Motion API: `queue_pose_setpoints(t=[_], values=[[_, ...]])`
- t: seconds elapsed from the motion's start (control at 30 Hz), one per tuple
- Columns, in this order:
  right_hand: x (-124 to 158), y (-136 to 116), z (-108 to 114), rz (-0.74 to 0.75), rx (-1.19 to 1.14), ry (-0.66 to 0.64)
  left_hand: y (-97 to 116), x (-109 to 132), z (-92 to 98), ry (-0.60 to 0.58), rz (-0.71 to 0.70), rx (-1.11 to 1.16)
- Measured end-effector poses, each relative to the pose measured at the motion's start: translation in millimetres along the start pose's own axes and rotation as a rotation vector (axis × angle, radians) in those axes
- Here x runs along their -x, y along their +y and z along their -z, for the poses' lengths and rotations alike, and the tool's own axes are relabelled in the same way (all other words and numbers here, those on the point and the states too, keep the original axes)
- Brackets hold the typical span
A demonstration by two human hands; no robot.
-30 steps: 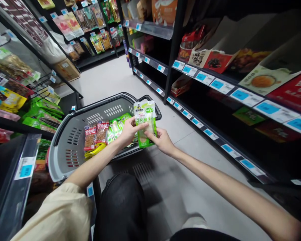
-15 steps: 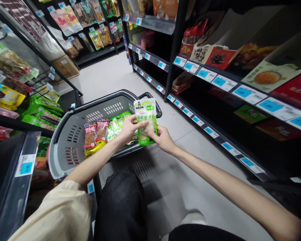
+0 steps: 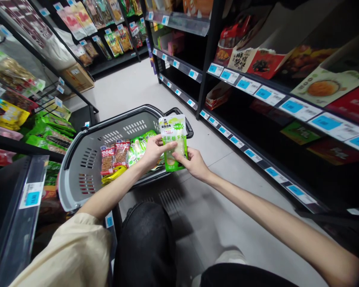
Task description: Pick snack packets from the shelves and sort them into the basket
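Note:
Both hands pinch one green and white snack packet (image 3: 174, 131), held upright with its printed face toward me. My left hand (image 3: 153, 151) grips its left edge, thumb lying across the front. From the right, my right hand (image 3: 194, 164) has its thumb on the lower front, with the other fingers hidden behind. The packet is over the near right end of a grey shopping basket (image 3: 77, 159). Inside the basket lie red-labelled snack packs (image 3: 121, 153), a yellow packet (image 3: 114, 175) and green packets (image 3: 137, 150), partly covered by my left forearm.
Black shelves (image 3: 202, 79) with blue and white price tags run along the right, carrying open snack boxes (image 3: 266, 61). Bagged snacks (image 3: 52, 131) fill the rack at left. A cardboard box (image 3: 77, 77) sits on the floor (image 3: 122, 85) farther back. My knee (image 3: 146, 239) is just below the basket.
The packet has risen very slightly in view while both hands keep their hold. Otherwise the scene has only shifted a little with my head.

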State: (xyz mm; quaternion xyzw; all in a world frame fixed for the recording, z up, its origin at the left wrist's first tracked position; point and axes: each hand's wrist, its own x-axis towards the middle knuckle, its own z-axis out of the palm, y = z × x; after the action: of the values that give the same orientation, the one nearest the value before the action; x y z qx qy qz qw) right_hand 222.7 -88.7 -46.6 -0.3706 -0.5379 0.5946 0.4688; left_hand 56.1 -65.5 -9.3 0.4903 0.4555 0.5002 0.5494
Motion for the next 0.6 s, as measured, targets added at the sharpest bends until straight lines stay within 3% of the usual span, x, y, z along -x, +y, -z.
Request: queue_pose_setpoints(t=[0.43,0.6], values=[[-0.2,-4.3,1.4,-0.006,0.007,-0.021,2.5,0.9,-1.4,0.006,-0.008,-0.007],[0.9,-6.1,3.5,-0.02,-0.131,0.015,1.2,0.5,-1.7,0.002,0.014,0.023]])
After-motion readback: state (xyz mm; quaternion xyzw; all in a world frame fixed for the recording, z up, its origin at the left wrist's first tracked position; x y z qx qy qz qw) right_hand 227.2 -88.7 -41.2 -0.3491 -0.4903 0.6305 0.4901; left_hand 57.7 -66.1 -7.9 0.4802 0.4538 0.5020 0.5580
